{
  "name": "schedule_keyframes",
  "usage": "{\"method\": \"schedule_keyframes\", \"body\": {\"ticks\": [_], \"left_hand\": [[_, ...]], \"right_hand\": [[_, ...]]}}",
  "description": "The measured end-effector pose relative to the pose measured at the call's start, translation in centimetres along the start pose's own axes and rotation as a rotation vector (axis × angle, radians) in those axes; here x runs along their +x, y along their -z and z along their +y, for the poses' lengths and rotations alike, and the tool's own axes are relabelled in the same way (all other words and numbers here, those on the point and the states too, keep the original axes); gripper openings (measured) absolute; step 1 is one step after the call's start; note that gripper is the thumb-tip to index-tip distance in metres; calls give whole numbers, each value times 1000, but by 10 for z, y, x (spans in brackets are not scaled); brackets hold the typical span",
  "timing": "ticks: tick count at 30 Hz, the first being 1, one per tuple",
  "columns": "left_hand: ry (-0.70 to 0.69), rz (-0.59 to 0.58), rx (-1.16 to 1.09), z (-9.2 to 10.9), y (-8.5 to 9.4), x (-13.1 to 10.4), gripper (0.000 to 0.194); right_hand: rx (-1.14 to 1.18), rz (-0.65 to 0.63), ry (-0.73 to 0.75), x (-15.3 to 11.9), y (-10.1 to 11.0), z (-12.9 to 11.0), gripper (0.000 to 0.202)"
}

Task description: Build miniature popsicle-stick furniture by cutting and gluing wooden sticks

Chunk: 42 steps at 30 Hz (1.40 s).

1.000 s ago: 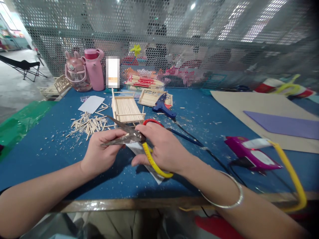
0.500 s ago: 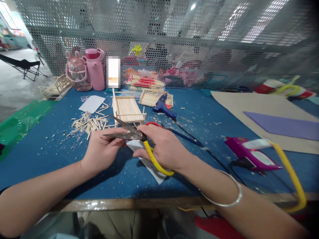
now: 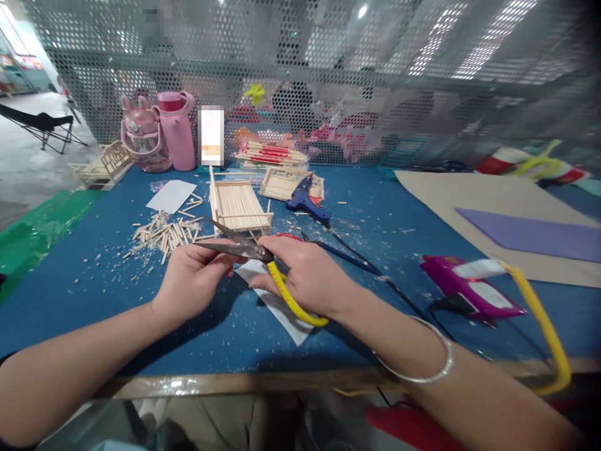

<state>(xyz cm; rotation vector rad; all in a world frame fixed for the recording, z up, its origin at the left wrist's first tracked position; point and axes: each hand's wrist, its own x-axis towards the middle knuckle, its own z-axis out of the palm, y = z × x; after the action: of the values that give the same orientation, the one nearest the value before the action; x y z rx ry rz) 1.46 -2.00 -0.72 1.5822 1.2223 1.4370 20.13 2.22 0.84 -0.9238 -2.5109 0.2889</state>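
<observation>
My right hand (image 3: 307, 272) is wrapped round a pair of scissors (image 3: 251, 249) with one yellow and one red handle. The blades stand apart and point left, over my left hand (image 3: 192, 279). Thumb and fingers of that left hand are pinched together just under the blades; whatever lies between them is too hidden to name. Beneath both hands a white sheet of paper (image 3: 279, 304) lies on the blue table. Just beyond the scissors stands a small bed-like frame (image 3: 239, 203) built of thin wooden sticks.
Cut stick pieces (image 3: 171, 232) lie in a heap at left, near a white card (image 3: 171, 196). A blue glue gun (image 3: 307, 203) rests by a second stick frame (image 3: 272, 185). Pink bottles (image 3: 177, 138) stand behind. On the right are a magenta device (image 3: 469, 288) and a purple sheet (image 3: 530, 235).
The scissors have tilted slightly, and my left fingers have shifted a little under the blades. The whole view has drifted slightly; both hands keep their closed grips.
</observation>
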Motion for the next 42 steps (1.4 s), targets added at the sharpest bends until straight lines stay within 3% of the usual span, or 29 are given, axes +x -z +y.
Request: {"method": "schedule_keyframes", "body": {"ticks": [7,12,14,19,22,25,27,30,32,34,36,39,42], "left_hand": [[5,-26,-10,-2,0,2,13],[34,-76,-231,0,-4,0,15],[42,-105,-303,-1,-4,-1,17],[97,-149,-390,-2,-5,-1,6],[126,-148,-375,-1,-6,-1,5],[140,-139,-346,1,-6,-1,16],[131,-139,-319,3,-5,-1,11],[87,-152,-247,4,-4,-1,2],[54,-137,-222,5,-3,1,2],[83,-96,-279,5,-3,2,4],[195,-54,-422,4,-5,4,10],[388,-32,-619,3,-7,5,20],[441,-3,-651,2,-8,7,24]], "right_hand": [[65,-35,-13,3,3,-2,52],[20,54,-85,2,32,11,43],[-3,-15,-136,-3,51,26,43],[-44,-367,-280,-18,86,65,37],[-77,-421,-427,-21,86,72,31],[-177,-394,-527,-18,78,75,31],[-260,-361,-536,-16,72,80,37],[-356,-311,-473,-15,66,88,41],[-441,-208,-401,-14,61,85,39],[-484,-46,-288,-10,54,71,35],[-368,67,-92,-5,43,48,33],[-92,-4,241,0,23,13,32],[114,-36,368,1,10,-2,32]]}}
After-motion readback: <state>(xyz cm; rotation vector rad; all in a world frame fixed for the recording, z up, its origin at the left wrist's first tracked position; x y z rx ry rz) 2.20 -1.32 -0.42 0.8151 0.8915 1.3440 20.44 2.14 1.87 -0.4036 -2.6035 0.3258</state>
